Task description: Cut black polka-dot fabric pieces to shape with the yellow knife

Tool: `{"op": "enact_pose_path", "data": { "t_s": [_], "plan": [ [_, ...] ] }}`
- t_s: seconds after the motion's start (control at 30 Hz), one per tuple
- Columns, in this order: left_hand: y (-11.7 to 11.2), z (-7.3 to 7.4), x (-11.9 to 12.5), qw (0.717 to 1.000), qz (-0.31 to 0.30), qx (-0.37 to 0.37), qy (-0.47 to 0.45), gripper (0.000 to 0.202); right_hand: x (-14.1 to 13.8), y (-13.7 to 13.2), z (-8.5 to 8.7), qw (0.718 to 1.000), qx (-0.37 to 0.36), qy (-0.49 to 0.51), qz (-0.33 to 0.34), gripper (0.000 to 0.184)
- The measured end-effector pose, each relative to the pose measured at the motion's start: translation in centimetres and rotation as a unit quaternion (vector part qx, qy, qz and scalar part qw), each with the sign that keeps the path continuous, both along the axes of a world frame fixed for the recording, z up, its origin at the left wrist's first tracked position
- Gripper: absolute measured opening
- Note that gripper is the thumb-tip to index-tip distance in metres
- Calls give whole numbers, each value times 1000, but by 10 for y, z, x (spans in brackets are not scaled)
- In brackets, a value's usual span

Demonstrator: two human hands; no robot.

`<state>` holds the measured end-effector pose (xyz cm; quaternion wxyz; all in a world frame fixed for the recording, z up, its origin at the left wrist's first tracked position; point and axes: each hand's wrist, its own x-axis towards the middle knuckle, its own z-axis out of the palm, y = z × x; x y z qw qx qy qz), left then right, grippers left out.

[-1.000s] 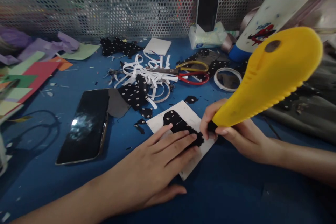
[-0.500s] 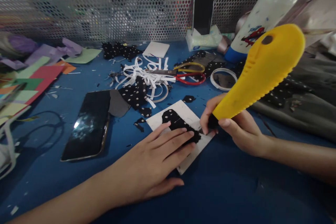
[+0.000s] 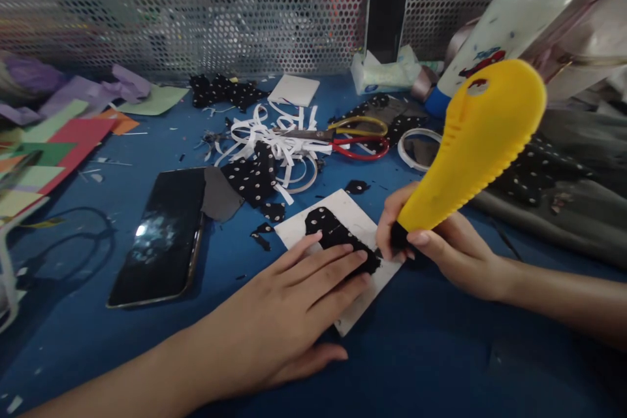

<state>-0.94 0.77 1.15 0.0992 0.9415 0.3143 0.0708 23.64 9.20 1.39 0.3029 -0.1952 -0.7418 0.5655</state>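
My left hand (image 3: 298,300) lies flat with its fingers spread over a black polka-dot fabric piece (image 3: 329,227) on a white square card (image 3: 343,204). The fingertips press on the fabric and the card. My right hand (image 3: 443,248) is closed around the black collar of a yellow-handled tool (image 3: 482,137) that looks like a craft knife. Its handle leans up and to the right, with a toothed lower edge. The tool's tip is hidden by my fingers, close to the card's right corner and the fabric's right end.
Scissors (image 3: 353,138) lie on curled white strips (image 3: 259,134) beyond the card. Polka-dot scraps (image 3: 252,173) lie around them, and a phone (image 3: 159,235) is at the left. Further right are a tape roll (image 3: 418,147) and a bottle (image 3: 509,26). A second phone (image 3: 386,13) stands at the back.
The yellow tool's handle has swung left and a little lower in the view. Its thin tip showed beside the fabric before and is hidden now. My left hand stays on the fabric.
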Motion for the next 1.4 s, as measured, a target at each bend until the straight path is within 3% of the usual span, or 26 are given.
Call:
{"op": "enact_pose_path", "data": {
  "t_s": [0.13,0.4,0.83,1.17,1.4],
  "plan": [
    [2,0,0,1000,-3,0,-2,58,0,-2,0,998,-31,45,-45,15],
    [0,0,0,1000,-1,-2,5,56,0,-3,-2,999,-43,22,-22,16],
    [0,-1,-1,1000,-1,0,-7,57,0,-2,-4,998,-36,19,-57,17],
    [0,-2,-1,1000,-1,-6,-10,58,-1,0,-3,1000,4,-15,-7,15],
    [0,-2,0,1000,1,2,6,58,0,-4,-1,998,-11,35,-59,14]
  ]
}}
